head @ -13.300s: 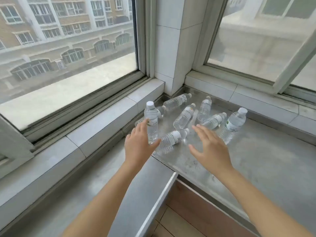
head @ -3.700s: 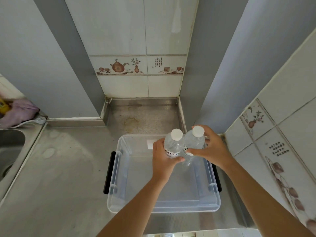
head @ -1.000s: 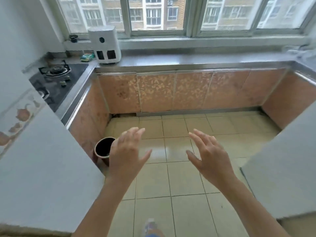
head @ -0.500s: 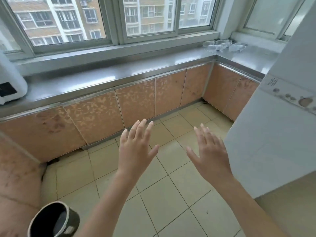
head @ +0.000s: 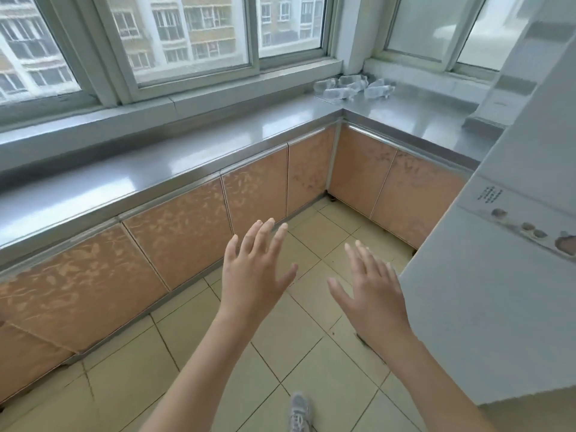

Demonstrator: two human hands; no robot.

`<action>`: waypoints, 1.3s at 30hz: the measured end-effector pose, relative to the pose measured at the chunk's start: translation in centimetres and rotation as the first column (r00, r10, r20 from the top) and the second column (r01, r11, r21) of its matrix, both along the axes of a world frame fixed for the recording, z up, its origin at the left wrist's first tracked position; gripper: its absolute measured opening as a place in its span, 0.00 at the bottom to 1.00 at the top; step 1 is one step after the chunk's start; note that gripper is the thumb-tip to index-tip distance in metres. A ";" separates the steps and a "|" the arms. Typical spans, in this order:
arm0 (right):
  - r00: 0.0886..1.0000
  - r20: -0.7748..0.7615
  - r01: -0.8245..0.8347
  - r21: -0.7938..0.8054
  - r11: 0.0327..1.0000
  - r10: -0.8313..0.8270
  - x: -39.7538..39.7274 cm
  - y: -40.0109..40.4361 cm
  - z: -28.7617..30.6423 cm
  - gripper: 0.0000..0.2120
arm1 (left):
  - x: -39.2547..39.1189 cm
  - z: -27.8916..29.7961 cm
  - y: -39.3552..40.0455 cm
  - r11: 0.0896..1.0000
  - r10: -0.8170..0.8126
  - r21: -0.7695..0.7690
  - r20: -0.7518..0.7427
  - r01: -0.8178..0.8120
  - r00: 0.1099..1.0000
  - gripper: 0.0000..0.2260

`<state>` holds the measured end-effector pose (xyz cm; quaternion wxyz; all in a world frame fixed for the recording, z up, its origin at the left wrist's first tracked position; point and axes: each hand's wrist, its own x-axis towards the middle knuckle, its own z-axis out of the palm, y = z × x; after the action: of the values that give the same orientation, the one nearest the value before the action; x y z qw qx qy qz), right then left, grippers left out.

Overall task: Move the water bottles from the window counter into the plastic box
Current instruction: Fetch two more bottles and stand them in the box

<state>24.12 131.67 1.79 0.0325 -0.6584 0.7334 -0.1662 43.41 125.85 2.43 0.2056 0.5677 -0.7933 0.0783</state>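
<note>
Several clear water bottles (head: 353, 86) lie in a blurred heap in the far corner of the steel window counter (head: 193, 163), under the windows. My left hand (head: 254, 272) and my right hand (head: 372, 289) are both raised over the floor in front of me, fingers spread and straight, holding nothing. They are well short of the bottles. The plastic box is out of view.
Orange cabinet doors (head: 174, 229) run under the L-shaped counter. A white tiled wall corner (head: 498, 260) juts in close on the right. Beige floor tiles (head: 299, 353) stretch between me and the cabinets, and my shoe (head: 300, 411) shows at the bottom edge.
The view has swung right and moved toward the window corner, so the bottles are nearer and more central. The dark bin at lower left has dropped out of view. Both hands stay empty.
</note>
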 end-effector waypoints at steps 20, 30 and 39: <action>0.996 -0.010 0.091 0.027 0.995 -0.091 -12.5 -42.8 0.6 0.36 | -12.0 -1.1 -45.2 0.992 -0.084 0.096 -0.003 0.084 0.996 0.29; 0.958 0.071 0.277 0.041 0.960 -0.279 -23.2 -59.1 2.4 0.31 | -23.8 0.4 -64.8 0.959 -0.263 0.097 -0.027 0.265 0.964 0.31; 0.963 0.091 0.248 0.060 0.967 -0.253 -36.5 -76.3 0.9 0.32 | -35.6 -1.1 -80.5 0.971 -0.220 0.092 0.005 0.218 0.976 0.30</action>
<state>-12.34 55.39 2.67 0.0631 -0.5505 0.8120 -0.1835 7.82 45.33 1.35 0.1807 0.4848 -0.8554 0.0233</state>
